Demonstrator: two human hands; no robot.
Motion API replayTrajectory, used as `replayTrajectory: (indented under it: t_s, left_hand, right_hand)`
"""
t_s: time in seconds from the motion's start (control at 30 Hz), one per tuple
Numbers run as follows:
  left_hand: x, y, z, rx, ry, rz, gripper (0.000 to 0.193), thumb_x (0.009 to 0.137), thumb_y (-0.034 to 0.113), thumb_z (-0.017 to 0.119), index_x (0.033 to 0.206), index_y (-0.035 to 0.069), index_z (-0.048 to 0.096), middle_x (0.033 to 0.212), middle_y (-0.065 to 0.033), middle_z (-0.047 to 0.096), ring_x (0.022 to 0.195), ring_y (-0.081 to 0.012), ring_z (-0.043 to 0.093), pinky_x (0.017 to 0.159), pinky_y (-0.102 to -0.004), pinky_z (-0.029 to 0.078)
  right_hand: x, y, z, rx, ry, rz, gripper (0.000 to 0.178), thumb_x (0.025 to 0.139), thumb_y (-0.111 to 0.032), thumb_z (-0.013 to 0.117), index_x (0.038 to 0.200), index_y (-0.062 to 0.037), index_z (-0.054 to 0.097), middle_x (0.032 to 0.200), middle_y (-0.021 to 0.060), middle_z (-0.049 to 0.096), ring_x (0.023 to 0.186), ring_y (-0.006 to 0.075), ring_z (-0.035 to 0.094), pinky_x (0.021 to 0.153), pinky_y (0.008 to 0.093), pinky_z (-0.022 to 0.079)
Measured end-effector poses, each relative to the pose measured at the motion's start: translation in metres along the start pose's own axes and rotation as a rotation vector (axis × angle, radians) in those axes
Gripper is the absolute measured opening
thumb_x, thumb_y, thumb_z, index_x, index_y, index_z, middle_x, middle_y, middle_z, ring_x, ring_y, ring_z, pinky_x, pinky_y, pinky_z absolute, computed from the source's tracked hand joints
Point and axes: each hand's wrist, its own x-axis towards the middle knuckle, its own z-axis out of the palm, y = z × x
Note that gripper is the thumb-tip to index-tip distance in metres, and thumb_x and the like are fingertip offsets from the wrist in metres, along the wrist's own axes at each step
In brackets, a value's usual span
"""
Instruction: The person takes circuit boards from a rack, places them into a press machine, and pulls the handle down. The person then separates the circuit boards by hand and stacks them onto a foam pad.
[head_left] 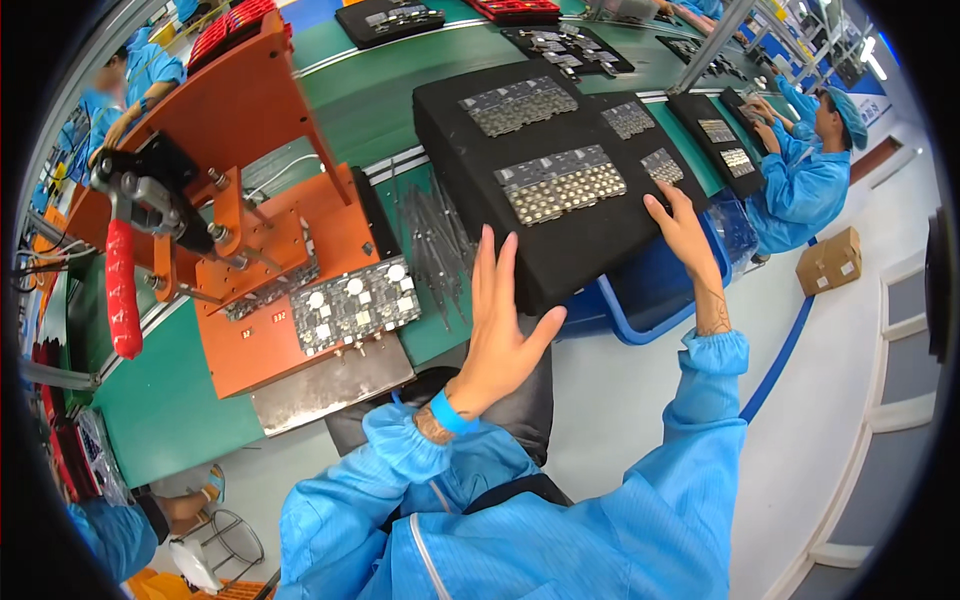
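Observation:
My left hand is raised with fingers stretched and thumb apart, in front of a black foam pad. Nothing is in it. Over the pad's right edge my right hand has its thumb and fingers apart, fingertips close to a small circuit board. Whether they touch it I cannot tell. Larger circuit board panels with rows of round metal parts lie on the pad. Left of my left hand, a circuit board with round white parts rests on an orange fixture.
A toggle clamp with a red handle stands on the fixture. Thin black strips lie between fixture and pad. Below the pad is a blue bin. A co-worker sits at the right; a carton is on the floor.

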Motion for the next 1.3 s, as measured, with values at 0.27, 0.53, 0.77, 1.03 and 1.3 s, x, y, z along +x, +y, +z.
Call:
replayTrajectory:
  t_s: [0.27, 0.53, 0.77, 1.03, 1.3]
  left_hand:
    - [0.027, -0.009, 0.022, 0.277, 0.126, 0.038, 0.073, 0.083, 0.016, 0.066, 0.145, 0.003, 0.030, 0.155, -0.0271, 0.007, 0.142, -0.0470, 0.007, 0.114, -0.0511, 0.012]
    - [0.021, -0.001, 0.012, -0.005, 0.185, 0.056, 0.065, 0.085, 0.009, 0.063, 0.143, 0.003, 0.033, 0.157, -0.0198, 0.011, 0.144, -0.0328, 0.015, 0.115, -0.0418, 0.017]
    - [0.002, -0.001, -0.003, 0.034, 0.133, 0.094, 0.061, 0.081, 0.009, 0.065, 0.135, 0.004, 0.038, 0.154, -0.0221, 0.012, 0.141, -0.0409, 0.021, 0.114, -0.0486, 0.019]
    - [-0.036, -0.005, -0.021, 0.093, 0.001, 0.027, 0.038, 0.081, 0.003, 0.061, 0.117, 0.003, 0.051, 0.145, -0.0241, 0.036, 0.138, -0.0421, 0.029, 0.110, -0.0483, 0.026]
    - [-0.064, -0.004, -0.052, 0.041, -0.045, -0.056, 0.019, 0.083, 0.002, 0.061, 0.102, 0.001, 0.060, 0.115, -0.0179, 0.065, 0.122, -0.0329, 0.054, 0.106, -0.0461, 0.034]
  right_hand:
    - [0.014, -0.026, -0.009, 0.384, 0.069, 0.092, 0.035, 0.088, -0.024, 0.065, 0.113, 0.0000, 0.063, 0.116, 0.0161, 0.059, 0.109, 0.0290, 0.054, 0.096, 0.0399, 0.042]
    - [-0.048, -0.127, 0.027, 1.719, 0.010, 0.474, 0.051, 0.091, -0.013, 0.062, 0.135, -0.0120, 0.036, 0.130, 0.0052, 0.048, 0.121, 0.0238, 0.050, 0.091, 0.0490, 0.050]
    - [-0.020, -0.103, 0.020, 1.749, 0.223, 0.473, 0.045, 0.087, 0.002, 0.054, 0.129, -0.0070, 0.042, 0.125, 0.0100, 0.053, 0.113, 0.0271, 0.055, 0.092, 0.0453, 0.050]
    - [0.080, 0.043, -0.052, 1.651, 0.340, 0.367, 0.031, 0.088, 0.001, 0.057, 0.119, 0.0025, 0.052, 0.120, 0.0150, 0.059, 0.110, 0.0297, 0.059, 0.100, 0.0433, 0.046]
    - [0.017, 0.129, 0.012, 0.559, 0.597, 0.772, 0.064, 0.087, -0.034, 0.067, 0.135, 0.0013, 0.043, 0.134, 0.0178, 0.050, 0.122, 0.0288, 0.049, 0.102, 0.0396, 0.039]
